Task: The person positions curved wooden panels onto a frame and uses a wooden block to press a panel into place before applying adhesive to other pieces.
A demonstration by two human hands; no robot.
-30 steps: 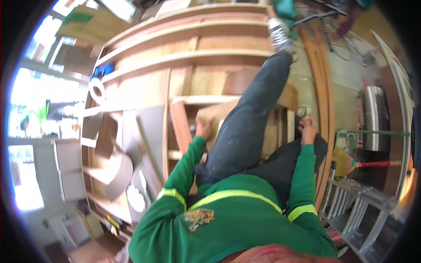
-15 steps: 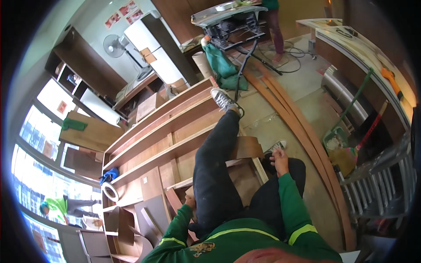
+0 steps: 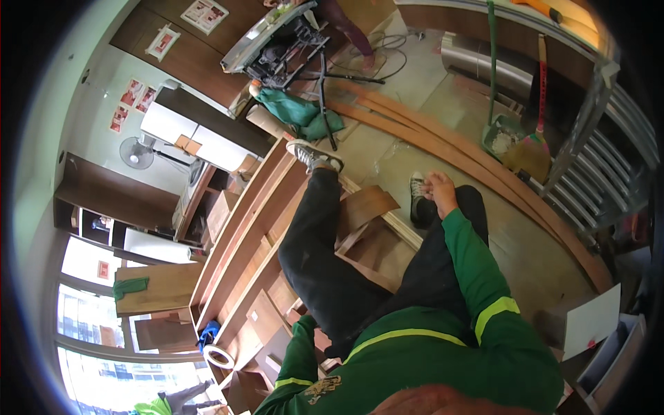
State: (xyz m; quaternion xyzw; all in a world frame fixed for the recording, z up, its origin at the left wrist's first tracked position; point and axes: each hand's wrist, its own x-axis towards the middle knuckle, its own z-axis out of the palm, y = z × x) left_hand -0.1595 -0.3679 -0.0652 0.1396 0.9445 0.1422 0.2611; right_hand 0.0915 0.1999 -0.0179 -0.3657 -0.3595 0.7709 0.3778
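Observation:
My right hand [image 3: 441, 195] is raised above my right knee, its fingers curled together. Whatever it may hold is too small to make out. Only the green sleeve [image 3: 299, 346] of my left arm shows, low beside my left thigh. My left hand is hidden there, next to loose boards. I sit with my left leg stretched over a long wooden shelf frame [image 3: 259, 204], the left shoe [image 3: 315, 155] at its far end. Between my legs lies a curved brown strip [image 3: 366, 208] beside a pale wooden frame edge [image 3: 401, 230].
Long brown strips [image 3: 477, 162] lie curving across the floor at right. Beyond stand a dustpan [image 3: 503, 135], a broom [image 3: 531, 155] and a metal ladder [image 3: 600, 155]. A saw stand [image 3: 321, 97], with another person behind it, is far off. A tape roll [image 3: 218, 357] sits at lower left.
My view has turned right, so the room has swung left and tilted. My left hand, visible before beside the thigh, is now hidden. The right hand stays raised with its fingers curled.

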